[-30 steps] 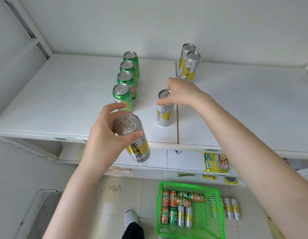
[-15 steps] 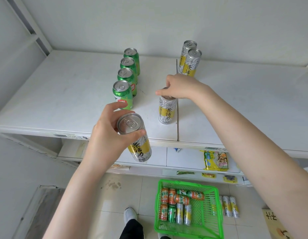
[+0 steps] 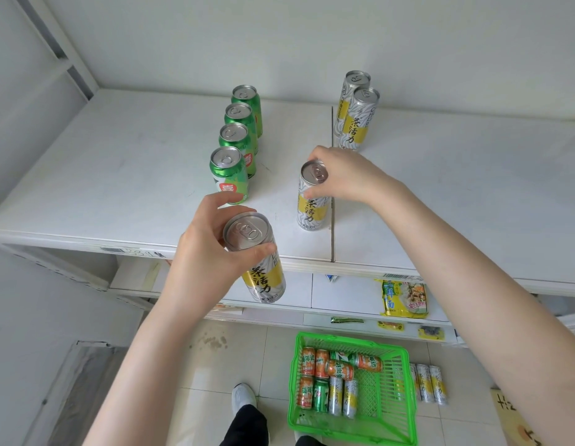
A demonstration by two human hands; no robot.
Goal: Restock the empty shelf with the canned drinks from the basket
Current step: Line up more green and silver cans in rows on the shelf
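Note:
My left hand grips a silver-and-yellow can by its top, held in the air in front of the white shelf. My right hand holds a second silver-and-yellow can near its rim; that can stands upright on the shelf beside the seam. A row of several green cans stands to the left. Two more silver-and-yellow cans stand at the back right. The green basket on the floor holds several orange, green and silver cans.
A lower shelf carries a yellow snack packet. Three silver cans lie on the tiled floor right of the basket. My shoe is left of the basket. A wall closes the shelf at the back.
My right hand shifted from covering the can's top to gripping its right side, so the lid now shows. My left hand with its can stayed in front of the shelf edge.

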